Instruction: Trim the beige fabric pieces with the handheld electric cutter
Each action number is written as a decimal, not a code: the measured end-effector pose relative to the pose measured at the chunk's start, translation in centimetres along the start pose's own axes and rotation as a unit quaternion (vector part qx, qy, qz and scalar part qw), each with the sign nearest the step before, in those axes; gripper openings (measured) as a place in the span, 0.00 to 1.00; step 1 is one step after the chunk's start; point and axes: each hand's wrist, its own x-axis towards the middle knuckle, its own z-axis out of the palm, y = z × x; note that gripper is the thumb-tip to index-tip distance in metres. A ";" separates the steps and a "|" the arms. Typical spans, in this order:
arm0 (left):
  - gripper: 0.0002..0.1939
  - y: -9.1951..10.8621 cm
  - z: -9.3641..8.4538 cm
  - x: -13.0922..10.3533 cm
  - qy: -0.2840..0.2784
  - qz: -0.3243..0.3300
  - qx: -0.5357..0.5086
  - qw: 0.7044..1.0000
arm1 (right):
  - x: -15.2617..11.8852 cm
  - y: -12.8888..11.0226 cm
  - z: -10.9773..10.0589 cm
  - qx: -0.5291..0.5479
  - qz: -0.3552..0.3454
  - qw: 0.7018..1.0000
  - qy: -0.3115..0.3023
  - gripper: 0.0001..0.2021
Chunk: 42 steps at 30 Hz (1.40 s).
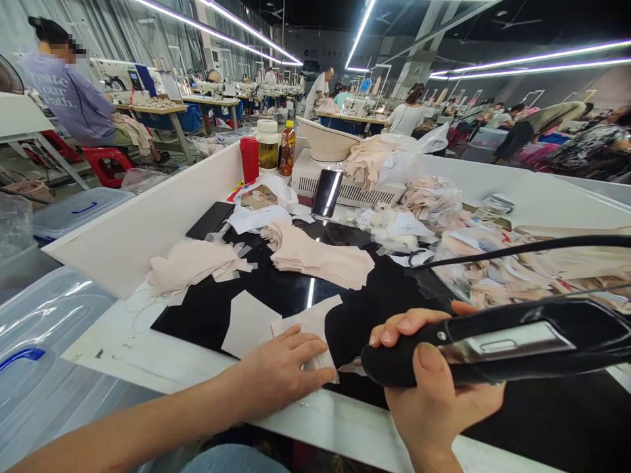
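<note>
Sewing rm; blk mat.

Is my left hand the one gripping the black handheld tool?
No, your right hand grips the black handheld tool, while your left hand rests on pale fabric.

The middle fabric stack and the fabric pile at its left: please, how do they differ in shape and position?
The middle fabric stack shows neat layered edges, while the left fabric pile looks looser and more rumpled. The middle stack lies wholly over the black surface; the left pile reaches past it, over the white tabletop. Both are pale pinkish-beige.
</note>
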 end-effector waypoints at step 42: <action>0.16 4.0 0.2 -0.2 0.046 -0.043 0.066 0.996 | 0.2 1.1 0.3 -0.027 0.021 0.999 -0.026 0.21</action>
